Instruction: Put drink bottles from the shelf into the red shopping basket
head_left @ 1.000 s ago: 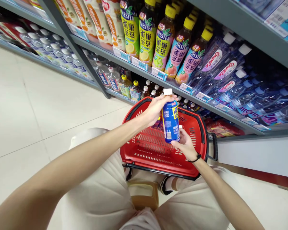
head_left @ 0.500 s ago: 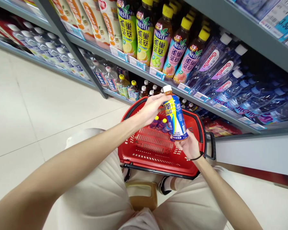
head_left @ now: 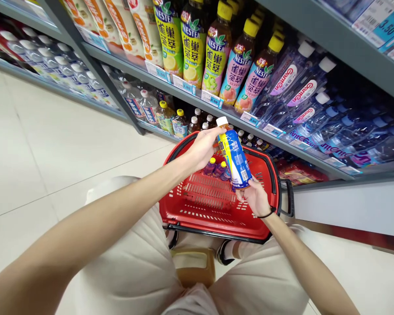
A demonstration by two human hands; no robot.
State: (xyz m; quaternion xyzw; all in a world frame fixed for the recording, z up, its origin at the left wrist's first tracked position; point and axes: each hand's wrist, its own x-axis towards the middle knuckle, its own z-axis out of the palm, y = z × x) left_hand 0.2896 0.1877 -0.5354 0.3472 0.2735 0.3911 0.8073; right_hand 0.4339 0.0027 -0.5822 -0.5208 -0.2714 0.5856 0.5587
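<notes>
A blue and yellow drink bottle (head_left: pixel 234 155) with a white cap is held tilted above a red shopping basket (head_left: pixel 213 212). My left hand (head_left: pixel 202 148) grips it near the neck, fingers closed round the top. My right hand (head_left: pixel 254 197) cups its base from below, a black band on the wrist. Down in the far end of the basket lie small purple bottles (head_left: pixel 216 168) with yellow caps.
Store shelves run along the right: Nestea bottles (head_left: pixel 216 52) on the middle shelf, clear water bottles (head_left: pixel 302 100) beside them, smaller bottles (head_left: pixel 170 118) on the low shelf. Pale tiled floor (head_left: pixel 52 144) spreads to the left. I am sitting on a low wooden stool (head_left: pixel 193 267).
The bottle has tipped from upright to leaning, cap to the left, and turned in my hands so another side of its label shows. Both hands stay on it.
</notes>
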